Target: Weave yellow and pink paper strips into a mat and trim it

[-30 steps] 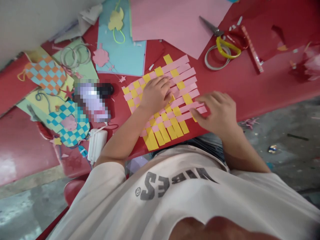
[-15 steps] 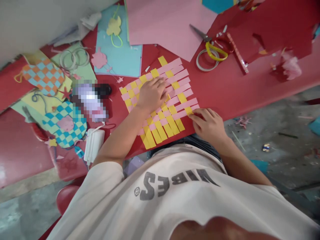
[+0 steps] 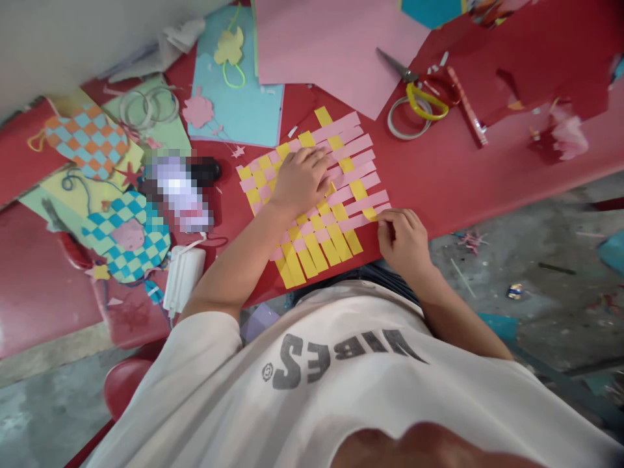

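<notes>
- On the red bench [image 3: 439,175], a woven mat of pink and yellow paper strips [image 3: 322,244] lies squarely before the torso, its pink strips running sideways toward the right hand.
- Left hand [image 3: 302,182] lies spread flat on the mat's middle, pressing down, so it is the nearer hand.
- Right hand [image 3: 402,242] sits at the mat's lower right edge, fingers [image 3: 390,224] curled, apparently pinching a pink strip's end [image 3: 383,209].

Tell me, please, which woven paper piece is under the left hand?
The pink and yellow woven paper mat lies under the left hand; the orange and blue piece and the teal checked piece lie away from the hands.
</notes>
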Tool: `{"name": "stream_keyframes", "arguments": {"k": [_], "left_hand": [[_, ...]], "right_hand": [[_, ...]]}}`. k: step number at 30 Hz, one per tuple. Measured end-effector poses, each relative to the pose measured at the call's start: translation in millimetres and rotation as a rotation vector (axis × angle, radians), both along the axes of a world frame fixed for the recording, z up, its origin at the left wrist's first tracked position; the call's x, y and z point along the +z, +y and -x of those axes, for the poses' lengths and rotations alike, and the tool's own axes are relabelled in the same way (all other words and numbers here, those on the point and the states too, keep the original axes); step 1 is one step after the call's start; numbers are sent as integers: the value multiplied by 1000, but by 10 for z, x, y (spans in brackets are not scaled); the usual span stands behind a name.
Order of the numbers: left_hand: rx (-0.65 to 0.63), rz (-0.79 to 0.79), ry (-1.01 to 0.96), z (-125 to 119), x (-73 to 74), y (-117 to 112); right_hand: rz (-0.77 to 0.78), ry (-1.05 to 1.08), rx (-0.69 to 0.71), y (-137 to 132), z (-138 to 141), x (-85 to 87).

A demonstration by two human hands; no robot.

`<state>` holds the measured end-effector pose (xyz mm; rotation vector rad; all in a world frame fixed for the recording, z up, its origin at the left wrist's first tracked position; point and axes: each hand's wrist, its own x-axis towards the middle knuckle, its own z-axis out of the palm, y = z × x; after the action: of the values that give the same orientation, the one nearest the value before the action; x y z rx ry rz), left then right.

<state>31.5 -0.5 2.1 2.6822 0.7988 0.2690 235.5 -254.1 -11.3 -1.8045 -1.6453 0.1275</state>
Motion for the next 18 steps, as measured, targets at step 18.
{"name": "stream_keyframes", "arguments": {"k": [18], "left_hand": [[-7, -3, -2, -8, -35, 19]], "right_hand": [[29, 906, -69, 36, 87, 38]]}}
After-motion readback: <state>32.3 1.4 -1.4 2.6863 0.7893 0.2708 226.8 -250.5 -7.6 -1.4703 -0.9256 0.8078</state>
